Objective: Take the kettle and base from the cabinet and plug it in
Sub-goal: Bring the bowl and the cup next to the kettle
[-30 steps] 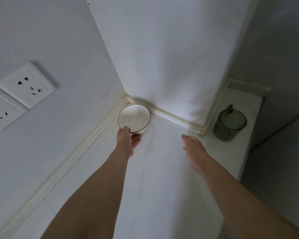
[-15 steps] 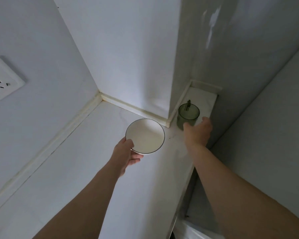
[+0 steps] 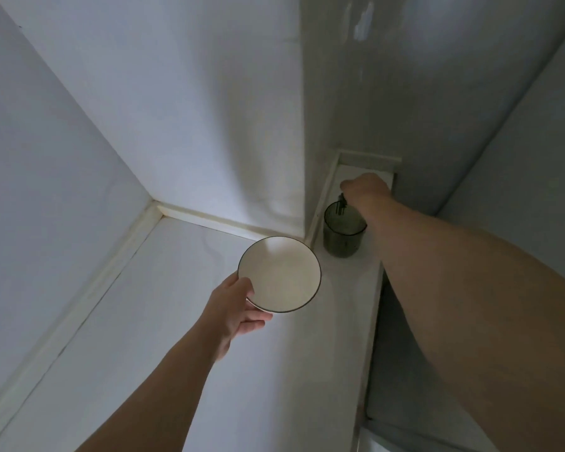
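Neither the kettle nor its base is in view. My left hand (image 3: 235, 308) holds a white bowl (image 3: 279, 275) with a thin dark rim by its near edge, lifted just above the white counter (image 3: 177, 353). My right hand (image 3: 367, 190) reaches over the far side of a dark green glass cup (image 3: 341, 236), with its fingers curled down onto the dark handle at the cup's far rim. The cup stands on the narrow strip of counter beside a wall corner, just right of the bowl.
White walls (image 3: 79, 158) close the counter on the left and at the back, and a wall corner juts out between the bowl and the cup. A pale panel (image 3: 519, 158) rises on the right. Below the counter's right edge lies a dark gap (image 3: 402, 370).
My left hand lifted the bowl out of the counter corner and carried it right. My right hand reached forward to the green cup and closed on its handle. The wall sockets left the view.
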The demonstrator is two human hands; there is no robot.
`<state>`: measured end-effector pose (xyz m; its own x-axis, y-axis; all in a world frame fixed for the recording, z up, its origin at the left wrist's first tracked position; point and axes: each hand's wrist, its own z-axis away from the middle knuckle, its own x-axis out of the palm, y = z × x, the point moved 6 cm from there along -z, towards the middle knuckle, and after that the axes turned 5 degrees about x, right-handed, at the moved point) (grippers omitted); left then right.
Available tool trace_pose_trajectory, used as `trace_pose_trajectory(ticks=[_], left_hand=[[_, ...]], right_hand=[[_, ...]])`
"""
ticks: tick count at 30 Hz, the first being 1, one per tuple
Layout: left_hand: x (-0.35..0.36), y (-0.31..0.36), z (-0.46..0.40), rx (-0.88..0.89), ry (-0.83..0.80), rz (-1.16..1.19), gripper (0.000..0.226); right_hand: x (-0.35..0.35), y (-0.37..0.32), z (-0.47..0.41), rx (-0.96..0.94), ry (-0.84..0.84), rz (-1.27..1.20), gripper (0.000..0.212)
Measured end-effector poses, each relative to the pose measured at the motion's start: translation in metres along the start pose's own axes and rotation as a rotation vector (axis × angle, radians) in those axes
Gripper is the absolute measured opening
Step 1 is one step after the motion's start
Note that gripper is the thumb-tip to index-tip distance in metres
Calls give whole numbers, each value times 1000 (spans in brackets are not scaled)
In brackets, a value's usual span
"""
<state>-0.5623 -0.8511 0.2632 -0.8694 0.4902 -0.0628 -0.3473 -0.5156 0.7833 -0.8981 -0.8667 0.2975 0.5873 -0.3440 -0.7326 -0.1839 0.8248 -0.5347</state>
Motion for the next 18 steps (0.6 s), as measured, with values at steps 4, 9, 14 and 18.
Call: trace_pose_trajectory(ticks=[4,9,14,18], left_hand=[[2,-4,-14,-15,-31,-35,43],[4,-5,-27,-27,-49,-33,47],[1,-5,-32,-38,-41,-3,47],[-6,-15,-14,-44,-12,50,47]], right_hand=[[24,-6,-24,8,-184,338,26],[36,-11,-29,-44,-214,428,32],[32,9,-6,103,-203,-25,51],[32,50,29,191,-223,-702,44]])
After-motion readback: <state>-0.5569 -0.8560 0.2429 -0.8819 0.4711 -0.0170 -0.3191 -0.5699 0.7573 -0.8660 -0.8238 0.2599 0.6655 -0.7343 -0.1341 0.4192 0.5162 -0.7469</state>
